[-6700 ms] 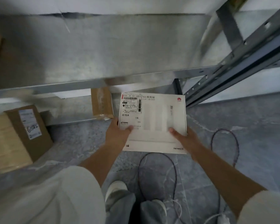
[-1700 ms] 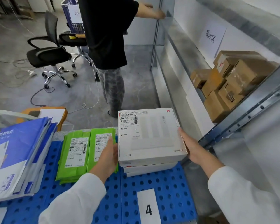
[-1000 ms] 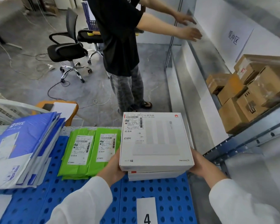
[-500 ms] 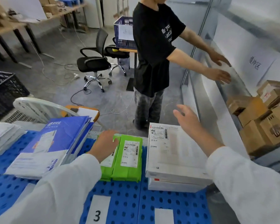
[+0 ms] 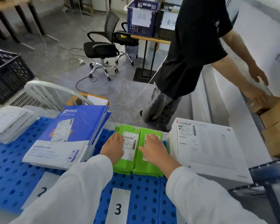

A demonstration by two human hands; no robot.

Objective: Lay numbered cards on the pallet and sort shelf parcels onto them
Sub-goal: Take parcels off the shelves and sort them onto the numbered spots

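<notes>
Two green parcels lie side by side on the blue pallet (image 5: 145, 198) above card 3 (image 5: 118, 207). My left hand (image 5: 113, 147) rests flat on the left green parcel (image 5: 128, 160), fingers straight. On the right green parcel (image 5: 148, 167) my right hand (image 5: 153, 148) lies the same way. A stack of white boxes (image 5: 207, 151) stands to the right on the pallet. Blue mailers (image 5: 68, 136) are piled above card 2 (image 5: 41, 189), and white envelopes (image 5: 10, 122) sit at the far left.
A person in a black shirt (image 5: 194, 46) stands beyond the pallet, reaching toward brown cartons (image 5: 275, 126) on the metal shelf at right. Office chairs (image 5: 102, 47), floor cables, a black crate (image 5: 5, 75) and labelled blue crates (image 5: 141, 16) fill the floor behind.
I set the white box on the stack at the right and let go. Both hands moved left onto the green parcels, and my view turned left.
</notes>
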